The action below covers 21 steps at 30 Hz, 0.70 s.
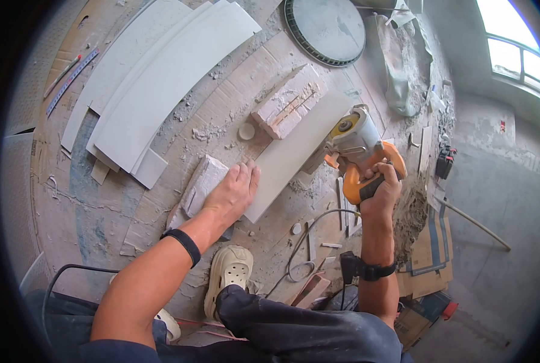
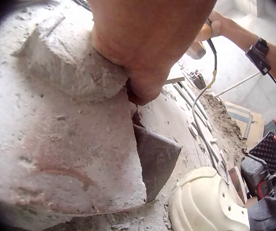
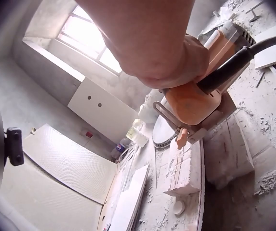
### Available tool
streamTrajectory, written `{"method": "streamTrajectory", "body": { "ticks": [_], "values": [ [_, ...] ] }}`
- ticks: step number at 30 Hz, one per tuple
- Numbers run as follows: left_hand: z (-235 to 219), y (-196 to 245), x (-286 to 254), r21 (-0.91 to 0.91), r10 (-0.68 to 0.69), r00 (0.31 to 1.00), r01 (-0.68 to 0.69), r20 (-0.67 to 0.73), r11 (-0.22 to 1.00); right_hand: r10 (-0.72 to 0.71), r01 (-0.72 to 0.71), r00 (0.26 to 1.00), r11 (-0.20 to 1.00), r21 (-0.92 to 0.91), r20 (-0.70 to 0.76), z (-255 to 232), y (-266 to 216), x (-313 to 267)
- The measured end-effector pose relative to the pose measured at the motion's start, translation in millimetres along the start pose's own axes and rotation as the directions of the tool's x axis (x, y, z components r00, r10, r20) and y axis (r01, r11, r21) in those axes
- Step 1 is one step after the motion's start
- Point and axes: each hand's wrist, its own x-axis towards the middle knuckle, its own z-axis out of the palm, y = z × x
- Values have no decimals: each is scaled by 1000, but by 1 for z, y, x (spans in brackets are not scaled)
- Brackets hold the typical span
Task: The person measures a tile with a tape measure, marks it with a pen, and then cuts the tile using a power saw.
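Note:
My right hand (image 1: pixel 383 186) grips the orange rear handle of a handheld circular saw (image 1: pixel 359 140). The saw sits over the far right end of a long pale tile strip (image 1: pixel 282 162), its blade hidden. In the right wrist view, a thick black cord leaves the saw's orange body (image 3: pixel 193 103). My left hand (image 1: pixel 237 187) rests with extended fingers on the near left edge of the strip. Under that wrist lies a rough whitish block (image 1: pixel 201 181), which fills much of the left wrist view. A second scored block (image 1: pixel 291 101) stands along the strip's far side.
Large white tiles (image 1: pixel 173 78) lie stacked at the left. A round lid-like disc (image 1: pixel 325 30) is at the back. The cord (image 1: pixel 294 260) loops over offcuts near a cream clog (image 1: pixel 229 275). Cardboard (image 1: pixel 430 248) and a pole (image 1: pixel 475 224) are at the right.

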Motion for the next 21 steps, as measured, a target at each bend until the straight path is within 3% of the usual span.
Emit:
{"method": "streamTrajectory", "body": {
  "ticks": [21],
  "values": [
    [-5, -2, -1, -19, 9, 1000, -8, 15, 1000, 2, -1, 1000, 1000, -15, 24, -7, 5, -8]
  ]
}}
